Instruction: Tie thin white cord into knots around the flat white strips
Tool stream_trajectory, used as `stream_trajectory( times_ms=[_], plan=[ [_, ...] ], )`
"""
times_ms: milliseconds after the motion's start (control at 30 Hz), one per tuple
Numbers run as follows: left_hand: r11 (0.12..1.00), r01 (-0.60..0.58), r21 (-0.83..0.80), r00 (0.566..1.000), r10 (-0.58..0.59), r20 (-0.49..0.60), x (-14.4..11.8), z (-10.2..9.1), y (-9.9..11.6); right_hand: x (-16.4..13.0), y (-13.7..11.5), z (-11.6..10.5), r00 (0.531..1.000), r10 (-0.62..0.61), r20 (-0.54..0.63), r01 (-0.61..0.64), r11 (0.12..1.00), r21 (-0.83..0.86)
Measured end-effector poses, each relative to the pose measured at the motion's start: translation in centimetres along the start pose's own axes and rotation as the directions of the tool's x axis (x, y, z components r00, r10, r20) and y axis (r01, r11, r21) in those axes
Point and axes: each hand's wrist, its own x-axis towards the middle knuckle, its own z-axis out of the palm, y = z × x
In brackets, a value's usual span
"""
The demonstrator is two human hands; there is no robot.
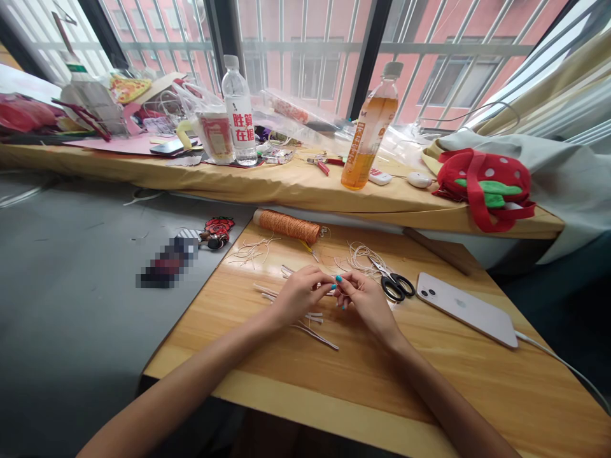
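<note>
Both hands, the left hand (300, 294) and right hand (363, 299), were pinched shut on a thin cord (329, 289) above the counter (429, 381); fingertips met. A slack pinch could probably let it slip; the scissors (394, 283) lay near.

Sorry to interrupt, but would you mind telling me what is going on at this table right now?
A person sits at a wooden table with both hands together over it. The left hand and the right hand pinch thin pale cords between their fingertips, with more strands lying loose under the hands. A spool of orange cord lies further back, black-handled scissors sit just beside the right hand, and a white phone lies face down to the right.
</note>
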Motion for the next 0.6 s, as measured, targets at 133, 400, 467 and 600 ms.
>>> stream_trajectory(
  times_ms=[133,400,467,600],
  plan=[
    [0.987,0.084,-0.135,0.996,-0.085,0.005,0.1,0.1,0.3,0.1,-0.2,0.0,1.0,0.003,0.0,-0.003,0.988,0.155],
    [0.939,0.285,-0.194,0.953,-0.256,0.162,0.6,-0.4,-0.8,0.0,-0.9,-0.7,0.983,-0.065,0.173,0.049,0.994,0.094],
    [0.941,0.273,-0.198,0.949,-0.229,0.219,0.8,-0.9,-1.0,0.0,-0.9,-0.8,0.97,-0.093,0.226,0.085,0.995,0.042],
    [0.967,0.177,-0.182,0.957,-0.126,0.262,1.0,-1.6,-1.2,-0.2,-1.0,-1.0,0.943,-0.152,0.295,0.181,0.981,-0.073]
  ],
)
